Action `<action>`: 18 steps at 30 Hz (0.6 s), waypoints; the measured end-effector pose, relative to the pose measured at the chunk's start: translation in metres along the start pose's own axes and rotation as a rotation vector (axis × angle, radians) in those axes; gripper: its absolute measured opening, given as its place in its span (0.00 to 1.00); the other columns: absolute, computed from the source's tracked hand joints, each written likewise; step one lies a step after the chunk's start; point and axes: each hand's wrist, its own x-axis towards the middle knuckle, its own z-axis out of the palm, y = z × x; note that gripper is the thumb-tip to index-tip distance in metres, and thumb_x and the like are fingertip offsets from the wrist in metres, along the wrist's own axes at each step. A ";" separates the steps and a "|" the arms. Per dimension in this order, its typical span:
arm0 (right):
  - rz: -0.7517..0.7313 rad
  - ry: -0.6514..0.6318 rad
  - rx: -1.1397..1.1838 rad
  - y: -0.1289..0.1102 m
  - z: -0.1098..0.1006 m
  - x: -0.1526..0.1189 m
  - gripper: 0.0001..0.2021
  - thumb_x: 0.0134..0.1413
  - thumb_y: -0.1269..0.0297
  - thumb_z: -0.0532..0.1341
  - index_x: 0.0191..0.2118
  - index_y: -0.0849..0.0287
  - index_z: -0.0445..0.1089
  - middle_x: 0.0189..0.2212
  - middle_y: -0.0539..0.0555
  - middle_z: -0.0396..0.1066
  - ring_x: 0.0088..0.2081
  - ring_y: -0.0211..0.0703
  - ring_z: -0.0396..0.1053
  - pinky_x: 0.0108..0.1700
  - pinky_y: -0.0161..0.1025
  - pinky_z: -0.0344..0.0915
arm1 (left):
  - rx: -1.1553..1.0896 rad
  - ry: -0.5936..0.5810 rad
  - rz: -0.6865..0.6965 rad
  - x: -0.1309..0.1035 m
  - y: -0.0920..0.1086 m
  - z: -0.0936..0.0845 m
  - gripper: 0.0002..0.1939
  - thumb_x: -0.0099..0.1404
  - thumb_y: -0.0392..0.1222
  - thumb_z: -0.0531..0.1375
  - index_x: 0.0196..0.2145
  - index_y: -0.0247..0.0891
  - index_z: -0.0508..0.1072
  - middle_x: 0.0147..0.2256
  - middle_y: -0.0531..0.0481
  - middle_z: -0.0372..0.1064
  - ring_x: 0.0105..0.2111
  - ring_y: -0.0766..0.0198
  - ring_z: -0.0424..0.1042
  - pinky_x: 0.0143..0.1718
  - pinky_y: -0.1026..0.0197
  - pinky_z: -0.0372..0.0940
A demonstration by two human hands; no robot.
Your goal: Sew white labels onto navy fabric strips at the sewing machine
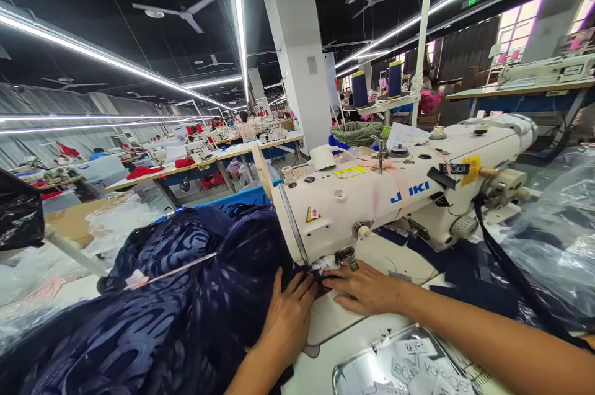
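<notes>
A white sewing machine stands on the table before me. Dark navy patterned fabric is piled to its left and runs under the needle area. My left hand lies flat on the fabric just left of the presser foot, fingers spread. My right hand rests flat on the machine bed right of the foot, fingers pointing left toward the needle. Neither hand grips anything; both press down on cloth or bed.
A metal tray with several printed labels sits near my right forearm. Clear plastic bags lie at the right. Two blue thread cones stand behind the machine. Rows of sewing tables with other workers stretch away at the left.
</notes>
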 end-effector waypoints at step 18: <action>0.106 -0.088 -0.173 -0.012 -0.013 0.004 0.14 0.48 0.63 0.58 0.37 0.70 0.69 0.35 0.66 0.69 0.43 0.56 0.63 0.48 0.50 0.57 | 0.347 0.102 -0.244 0.015 0.015 0.005 0.13 0.55 0.32 0.54 0.38 0.30 0.72 0.34 0.40 0.70 0.41 0.50 0.63 0.50 0.42 0.49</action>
